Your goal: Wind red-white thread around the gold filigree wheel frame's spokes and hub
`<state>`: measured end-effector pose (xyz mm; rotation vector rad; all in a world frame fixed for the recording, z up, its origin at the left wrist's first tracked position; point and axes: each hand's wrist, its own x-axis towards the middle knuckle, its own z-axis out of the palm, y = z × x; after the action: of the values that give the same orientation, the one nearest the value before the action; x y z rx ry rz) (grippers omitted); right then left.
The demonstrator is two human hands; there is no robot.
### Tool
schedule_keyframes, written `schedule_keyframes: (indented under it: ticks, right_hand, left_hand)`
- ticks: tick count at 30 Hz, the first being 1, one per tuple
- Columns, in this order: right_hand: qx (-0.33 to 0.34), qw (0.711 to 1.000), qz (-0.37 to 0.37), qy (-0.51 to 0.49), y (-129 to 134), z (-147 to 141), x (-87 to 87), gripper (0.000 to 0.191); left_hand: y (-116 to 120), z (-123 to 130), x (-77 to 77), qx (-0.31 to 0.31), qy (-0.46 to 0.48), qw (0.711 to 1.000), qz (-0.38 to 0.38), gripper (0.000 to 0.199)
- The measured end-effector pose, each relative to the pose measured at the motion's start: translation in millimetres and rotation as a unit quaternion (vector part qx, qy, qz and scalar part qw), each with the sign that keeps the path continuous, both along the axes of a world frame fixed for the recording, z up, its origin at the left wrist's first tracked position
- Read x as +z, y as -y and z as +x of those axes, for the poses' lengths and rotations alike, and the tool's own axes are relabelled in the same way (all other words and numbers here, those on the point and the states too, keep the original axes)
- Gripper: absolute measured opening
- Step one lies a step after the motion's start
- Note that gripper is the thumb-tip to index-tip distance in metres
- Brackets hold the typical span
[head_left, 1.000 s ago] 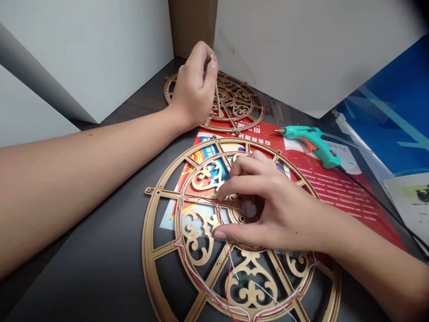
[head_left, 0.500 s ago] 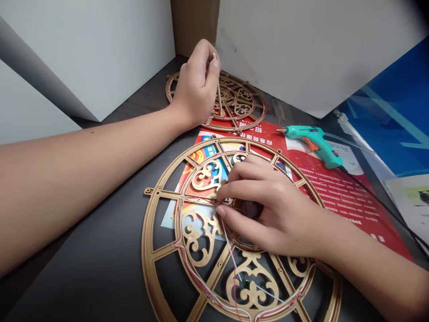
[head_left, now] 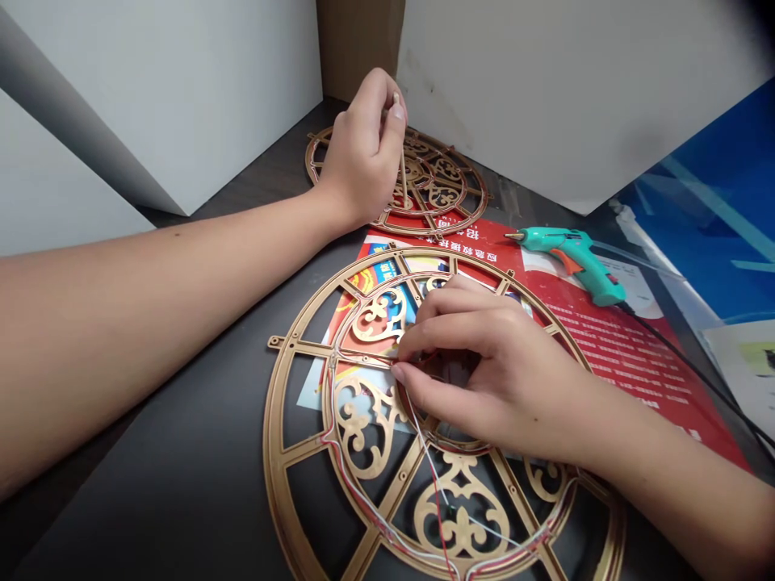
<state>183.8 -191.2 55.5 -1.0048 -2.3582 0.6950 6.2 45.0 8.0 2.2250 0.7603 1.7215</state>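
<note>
A dark tabletop (head_left: 199, 452) carried 2 wheel-shaped frames, the near frame (head_left: 376, 532) lying flat in front, partly over a red printed sheet (head_left: 635, 379). Gold-coloured, with straight spokes and openwork scrolls, it bore red and white wiring along its middle ring; its lower edge ran out of view. The far frame (head_left: 472, 222), of similar pattern, lay behind, partly hidden by the left hand (head_left: 366, 153). The right hand (head_left: 484, 355) arched over the near frame's centre, thumb and index finger pressed together on thin wires (head_left: 431, 460) that trailed down across a scroll. A teal glue gun (head_left: 581, 254) rested on the sheet at right. The left hand's closed fingers pinched a slim stick (head_left: 404, 173), slanting down over the far frame; whether its tip touched could not be told.
</note>
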Motion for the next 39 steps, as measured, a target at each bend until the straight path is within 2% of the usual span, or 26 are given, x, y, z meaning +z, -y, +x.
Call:
schedule_keyframes:
  ticks: [25,39]
  right_hand:
    - [-0.015,0.999,-0.046,-0.008,-0.8,0.3,1.2,0.018]
    - [-0.032,0.996,-0.08,-0.007,-0.7,-2.1,3.1,0.014]
  left_hand:
    - [-5.3,1.7,-1.8,-0.013,0.01,1.0,0.021,0.02]
    - [1.3,2.2,0.1,0.001,0.001,1.0,-0.006,0.019]
